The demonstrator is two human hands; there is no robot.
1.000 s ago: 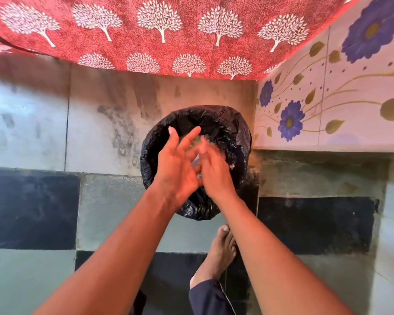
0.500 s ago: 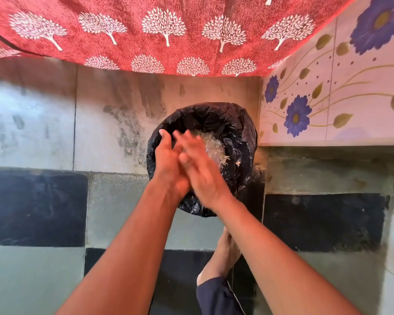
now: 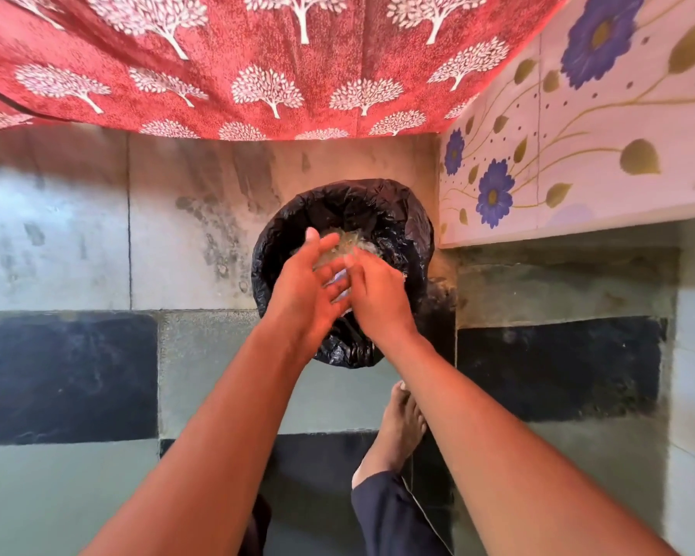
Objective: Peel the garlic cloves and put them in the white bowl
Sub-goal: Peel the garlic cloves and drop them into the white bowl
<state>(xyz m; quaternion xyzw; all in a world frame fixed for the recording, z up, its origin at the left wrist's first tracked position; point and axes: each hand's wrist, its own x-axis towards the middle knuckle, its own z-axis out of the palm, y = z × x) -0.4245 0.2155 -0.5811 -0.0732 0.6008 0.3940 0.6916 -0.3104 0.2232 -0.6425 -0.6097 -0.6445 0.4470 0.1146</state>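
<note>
Brushing palm against palm over the bin [image 3: 402, 218], which is lined with a black bag and stands on the floor [image 3: 97, 495] at the far wall, under the red cloth [image 3: 257, 54]. Left hand [image 3: 305, 290] with fingers straight and spread, gripping nothing; right hand [image 3: 378, 294] flat against it, fingers straight too, holding nothing that shows. A pale heap of papery skins [image 3: 354, 244] lying inside the bin, just beyond the fingertips.

Likely the tidying end of peeling: shedding the last husk stuck to the skin. To do it well: keep both hands squarely above the opening, low toward the rim, so flakes drop in and not onto the tiles (papery skins drift easily). Rub from wrist toward fingertips, turn the palms down, check between the fingers.

No garlic cloves and no white bowl in view here, so no telling where they sit. A bare foot [image 3: 402, 427] planted just near of the bin; mind the balance while leaning.
</note>
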